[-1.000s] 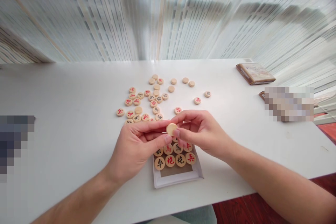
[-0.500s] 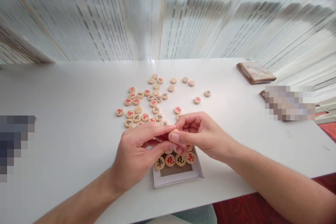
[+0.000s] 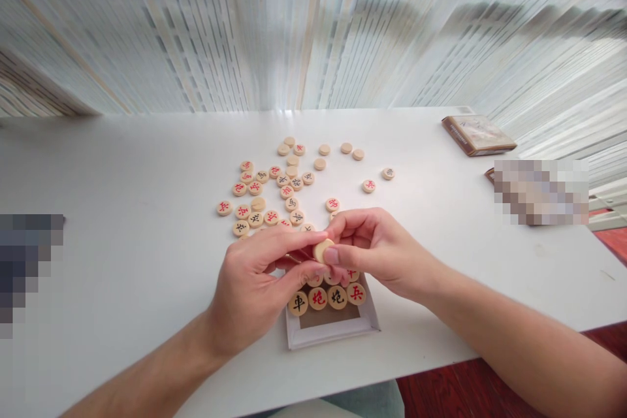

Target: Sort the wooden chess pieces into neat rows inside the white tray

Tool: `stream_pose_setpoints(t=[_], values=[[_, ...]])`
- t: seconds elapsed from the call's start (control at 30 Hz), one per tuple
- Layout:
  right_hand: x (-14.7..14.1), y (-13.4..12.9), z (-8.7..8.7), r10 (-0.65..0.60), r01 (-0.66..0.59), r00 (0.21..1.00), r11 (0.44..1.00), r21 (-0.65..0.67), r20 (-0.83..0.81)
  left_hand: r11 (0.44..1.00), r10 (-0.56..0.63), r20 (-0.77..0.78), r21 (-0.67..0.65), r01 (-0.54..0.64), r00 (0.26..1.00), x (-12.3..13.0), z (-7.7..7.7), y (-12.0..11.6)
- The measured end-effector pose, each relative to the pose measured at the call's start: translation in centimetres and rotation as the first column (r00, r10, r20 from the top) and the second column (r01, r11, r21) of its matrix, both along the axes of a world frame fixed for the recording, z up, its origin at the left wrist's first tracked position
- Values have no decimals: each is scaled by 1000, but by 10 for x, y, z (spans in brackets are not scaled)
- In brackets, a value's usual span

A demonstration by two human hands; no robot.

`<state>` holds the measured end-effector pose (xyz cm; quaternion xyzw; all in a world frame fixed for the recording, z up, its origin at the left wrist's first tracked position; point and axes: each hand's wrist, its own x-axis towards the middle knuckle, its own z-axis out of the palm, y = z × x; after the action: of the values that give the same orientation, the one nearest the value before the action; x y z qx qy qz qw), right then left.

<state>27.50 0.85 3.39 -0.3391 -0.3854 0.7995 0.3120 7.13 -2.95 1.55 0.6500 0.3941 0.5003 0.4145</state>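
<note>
My right hand [image 3: 375,251] pinches a round wooden piece [image 3: 322,251] between thumb and fingers, its plain side showing. Beside it, my left hand [image 3: 262,281] has its thumb and forefinger around the left of that piece; what its inner fingers hold is partly hidden. Both hands are over a white open box [image 3: 333,337], where several pieces with red or black characters lie in rows, among them a red-marked piece [image 3: 356,294] at the right. The box's far part is covered by my hands.
Several loose wooden pieces [image 3: 292,204] are scattered on the white table [image 3: 147,209] beyond my hands. At the right lie a flat brown-edged box [image 3: 477,135] and a blurred box [image 3: 536,192]. A striped curtain [image 3: 274,26] hangs behind.
The pinched piece has turned a little, so more of its plain face shows. Both hands stay in nearly the same place.
</note>
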Motion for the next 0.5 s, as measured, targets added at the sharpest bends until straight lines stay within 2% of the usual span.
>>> stream_pose_setpoints(t=[0.13,0.33,0.5], values=[[0,1,-1,19,-19,999,1000,19,-31,1000,1,6,-24,-1,1000,-1,-1,0],[3,2,-5,33,-33,999,999,37,-8,995,-11,100,-95,21,995,1,2,-1],[4,0,-6,48,-46,998,998,42,-49,994,-27,126,-100,39,992,1,3,-1]])
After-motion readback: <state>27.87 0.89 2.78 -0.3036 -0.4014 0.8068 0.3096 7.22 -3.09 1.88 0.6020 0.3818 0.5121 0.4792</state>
